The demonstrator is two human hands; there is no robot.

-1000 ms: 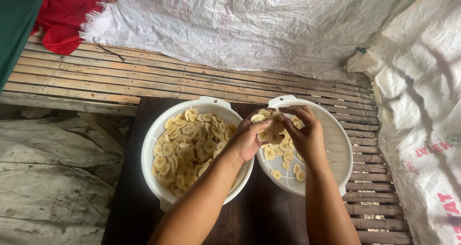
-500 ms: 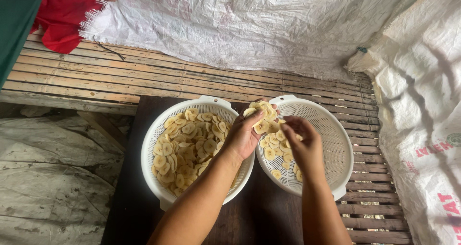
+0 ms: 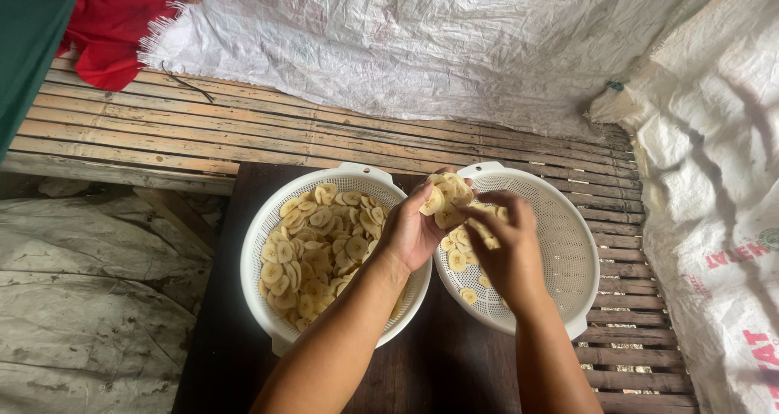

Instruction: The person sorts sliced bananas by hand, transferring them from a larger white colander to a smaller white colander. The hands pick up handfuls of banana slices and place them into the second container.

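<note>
The left hand [image 3: 412,234] curls its fingers around a clump of banana slices [image 3: 446,196], held above the rim between two white colanders. The right hand [image 3: 505,250], fingers bent, pinches slices off that clump over the right colander [image 3: 568,243]; the left colander [image 3: 268,227] sits heaped with slices.

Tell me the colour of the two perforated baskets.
White plastic perforated baskets, clearest in the head view.

Both forearms are bare to the frame edge; the left hand [image 3: 412,234] and right hand [image 3: 510,253] wear no gloves or rings.
</note>
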